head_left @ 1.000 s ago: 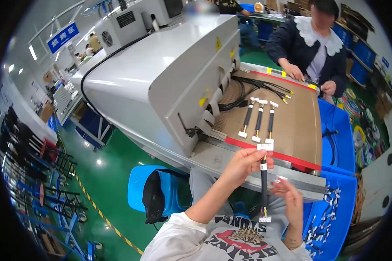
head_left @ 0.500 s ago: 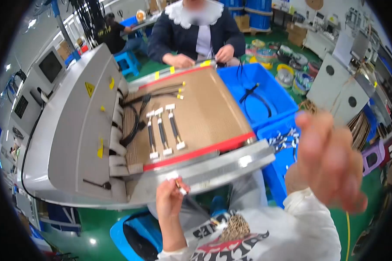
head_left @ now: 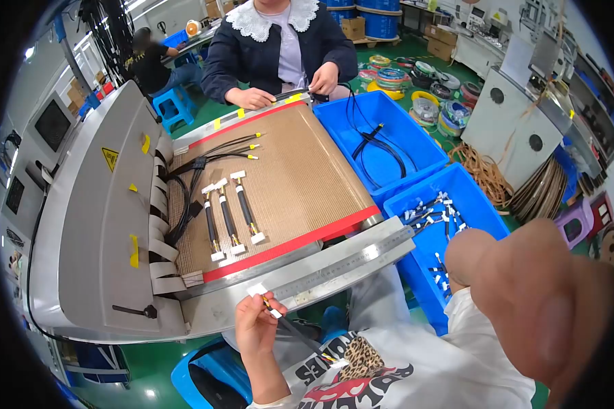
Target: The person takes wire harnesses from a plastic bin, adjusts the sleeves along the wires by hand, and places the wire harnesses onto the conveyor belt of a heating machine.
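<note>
My left hand (head_left: pixel 256 324) is closed around one end of a short black cable (head_left: pixel 300 336) with white connectors. The cable slants down in front of my shirt to its other end. My right hand (head_left: pixel 539 300) looms large and out of focus near the camera, its fingers apart and bent, with nothing visible in them. Beyond my left hand, short connector cables (head_left: pixel 227 215) lie side by side on the brown mesh belt (head_left: pixel 307 170). A branched black cable harness (head_left: pixel 198 163) with yellow-tipped ends lies farther back on the belt.
The grey machine housing (head_left: pixel 102 225) stands at the left, with strip flaps above the belt. A metal rail with a ruler scale (head_left: pixel 348 262) edges the near side. Blue bins (head_left: pixel 416 140) with cables stand at right. Opposite, a co-worker (head_left: pixel 280 54) handles a dark cable.
My right hand has come closer to the camera and lower. The view has shifted, so the belt appears farther left. My left hand still grips the cable, which shows more clearly.
</note>
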Tool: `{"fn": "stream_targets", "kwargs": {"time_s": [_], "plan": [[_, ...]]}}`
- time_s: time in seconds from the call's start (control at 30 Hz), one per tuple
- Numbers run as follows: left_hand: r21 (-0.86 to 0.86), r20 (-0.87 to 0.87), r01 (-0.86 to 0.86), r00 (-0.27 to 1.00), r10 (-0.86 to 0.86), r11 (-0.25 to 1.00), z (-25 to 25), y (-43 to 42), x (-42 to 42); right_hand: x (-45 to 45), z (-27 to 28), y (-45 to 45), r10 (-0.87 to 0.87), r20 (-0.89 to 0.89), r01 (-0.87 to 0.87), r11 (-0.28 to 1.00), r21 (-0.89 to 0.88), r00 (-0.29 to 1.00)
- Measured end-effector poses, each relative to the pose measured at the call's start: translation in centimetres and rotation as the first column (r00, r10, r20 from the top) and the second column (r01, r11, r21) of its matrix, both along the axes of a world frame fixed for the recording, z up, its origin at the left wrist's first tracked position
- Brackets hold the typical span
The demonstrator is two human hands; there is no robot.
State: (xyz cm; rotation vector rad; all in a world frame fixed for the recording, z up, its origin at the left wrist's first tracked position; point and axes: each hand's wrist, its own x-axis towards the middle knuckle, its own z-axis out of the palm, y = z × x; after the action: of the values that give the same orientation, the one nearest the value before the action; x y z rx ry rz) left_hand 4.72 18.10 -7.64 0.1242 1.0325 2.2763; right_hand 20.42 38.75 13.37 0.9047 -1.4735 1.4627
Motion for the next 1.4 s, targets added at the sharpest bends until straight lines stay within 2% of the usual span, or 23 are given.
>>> {"fn": "stream_targets", "kwargs": {"time_s": [0.47,0.57,0.6,0.67,0.73,0.77,0.83,0.87,0.93,0.97,1.0,1.07,1.1,1.13,1.23,1.27,1.37,1.4], "plan": [[0.002,0.054,0.045,0.997,-0.045,0.999,0.4,0.2,0.7,1.1,0.2,0.4,0.088,-0.248,-0.087,0.996,0.015,0.965],[0.054,-0.009,0.04,0.999,-0.04,0.998,0.8,0.7,1.2,1.3,0.8,0.2,0.08,-0.306,-0.08,0.997,0.012,0.949],[-0.025,-0.031,0.006,1.0,-0.006,1.0,1.0,0.9,1.4,1.3,1.0,0.1,0.086,-0.332,-0.087,0.996,0.01,0.939],[0.03,0.001,-0.002,1.0,0.002,1.0,0.5,1.0,1.5,0.9,1.1,0.2,0.101,-0.412,-0.112,0.994,-0.002,0.905],[0.08,0.001,0.014,1.0,-0.014,0.997,0.4,0.9,1.3,0.0,0.9,0.6,0.053,-0.554,-0.094,0.995,-0.045,0.831],[0.091,0.006,0.0,1.0,-0.001,0.996,0.3,0.9,1.4,-0.7,0.7,0.6,-0.028,-0.657,-0.041,0.995,-0.09,0.754],[0.114,0.017,-0.018,1.0,0.016,0.993,0.1,1.1,1.3,-3.0,0.9,0.4,-0.383,-0.827,0.249,0.92,-0.302,0.411],[0.081,0.007,0.041,0.999,-0.041,0.996,0.6,1.0,1.2,-3.6,0.2,0.0,-0.577,-0.761,0.31,0.812,-0.495,0.295],[0.085,-0.002,0.036,0.999,-0.036,0.996,1.1,0.9,0.8,-5.5,-4.1,0.0,-0.599,-0.683,0.411,0.795,-0.445,0.418],[0.086,-0.004,0.038,0.999,-0.038,0.996,1.4,1.0,0.6,-4.8,-5.6,0.6,-0.623,-0.569,0.689,0.713,-0.131,0.537],[0.072,-0.057,0.013,0.998,-0.009,0.997,2.0,1.3,0.3,-3.9,-6.7,1.3,-0.682,-0.424,0.802,0.543,0.251,0.595],[0.028,-0.135,-0.045,0.99,0.048,0.999,3.5,1.9,-0.3,-3.9,-8.0,1.0,-0.713,0.018,0.604,0.607,0.517,0.701],[0.048,-0.176,-0.01,0.984,0.018,0.999,3.5,2.2,-1.2,-4.8,-9.3,1.0,-0.667,0.157,0.521,0.688,0.505,0.729],[0.01,-0.184,-0.067,0.981,0.068,0.998,4.2,3.0,-1.7,-5.5,-10.8,0.4,-0.589,0.324,0.429,0.785,0.447,0.74],[-0.004,-0.176,-0.022,0.984,0.021,1.0,5.7,3.6,-3.2,-6.3,-15.7,-1.9,-0.259,0.697,0.185,0.966,0.181,0.669],[0.0,-0.186,-0.019,0.982,0.019,1.0,6.0,3.8,-3.5,-6.3,-17.5,-2.5,-0.207,0.736,0.158,0.978,0.136,0.644],[-0.012,-0.19,-0.004,0.982,0.002,1.0,5.9,4.1,-3.6,-6.3,-18.0,-3.8,0.086,0.868,0.043,0.992,-0.122,0.489],[-0.018,-0.192,-0.003,0.981,0.0,1.0,5.9,4.2,-3.6,-6.4,-18.4,-3.8,0.161,0.858,0.019,0.981,-0.195,0.488]]}}
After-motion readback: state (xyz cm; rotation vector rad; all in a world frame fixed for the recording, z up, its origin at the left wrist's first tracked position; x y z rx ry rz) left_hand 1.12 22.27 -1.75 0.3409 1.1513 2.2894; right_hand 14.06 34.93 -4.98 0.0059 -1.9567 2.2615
